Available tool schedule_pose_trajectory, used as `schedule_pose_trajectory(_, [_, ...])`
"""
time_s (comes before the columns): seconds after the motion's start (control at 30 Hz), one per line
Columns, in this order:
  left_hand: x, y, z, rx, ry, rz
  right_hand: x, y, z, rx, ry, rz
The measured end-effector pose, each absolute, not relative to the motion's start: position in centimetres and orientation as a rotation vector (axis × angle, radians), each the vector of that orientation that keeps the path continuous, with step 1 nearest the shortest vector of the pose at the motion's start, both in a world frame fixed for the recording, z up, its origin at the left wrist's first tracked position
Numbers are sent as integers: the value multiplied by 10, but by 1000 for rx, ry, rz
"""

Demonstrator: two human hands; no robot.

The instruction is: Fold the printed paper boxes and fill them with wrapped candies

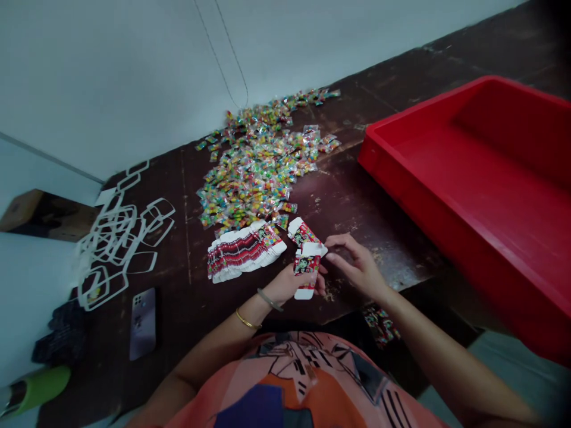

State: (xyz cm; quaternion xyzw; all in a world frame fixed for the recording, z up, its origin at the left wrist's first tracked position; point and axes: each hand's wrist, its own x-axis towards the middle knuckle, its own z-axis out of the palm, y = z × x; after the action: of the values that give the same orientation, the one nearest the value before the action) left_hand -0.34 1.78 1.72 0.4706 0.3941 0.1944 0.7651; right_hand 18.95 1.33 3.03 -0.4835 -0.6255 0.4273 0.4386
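My left hand (289, 284) is closed around a small printed carton (307, 264), red with a cartoon figure and white end flaps. My right hand (359, 264) is just to the right, thumb and forefinger apart at the carton's upper right edge; whether they touch it I cannot tell. Behind the held carton, a few more flat cartons (300, 230) of the same print lie on the table. To their left, a fanned row of cartons (243, 249) overlaps in a long strip. Beyond it spreads a big heap of clear candy packets (256, 169) with colourful sweets inside.
A large red tray (428, 172) stands at the right. Pale loops of banding (120, 232), a phone (143, 324), a cardboard box (49, 215), a dark crumpled bag (60, 333) and a green bottle (44, 383) are at the left. Printed packs (381, 326) show below the table edge.
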Motion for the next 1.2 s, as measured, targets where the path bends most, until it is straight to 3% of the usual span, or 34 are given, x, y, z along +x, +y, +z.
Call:
schedule_pose_trajectory(0.17, [-13, 21, 22, 817, 765, 273, 179, 6, 23, -1200, -1905, 830])
schedule_pose_trajectory(0.47, [-13, 14, 19, 768, 578, 88, 182, 18, 37, -903, -2014, 1431])
schedule_pose_trajectory(0.73, [-10, -12, -9, 997, 1121, 536, 169, -12, 9, -1231, -1552, 1497])
schedule_pose_trajectory(0.83, [-21, -17, -5, 1136, 1174, 663, 165, -28, 0, -1219, -1223, 1694])
schedule_pose_trajectory(1.03, [-36, -33, 11, 1400, 1091, 515, 162, -43, -17, -1016, -453, 2256])
schedule_pose_trajectory(1.2, [-39, -45, 14, 1461, 1054, 464, 163, -40, -20, -1086, -511, 2402])
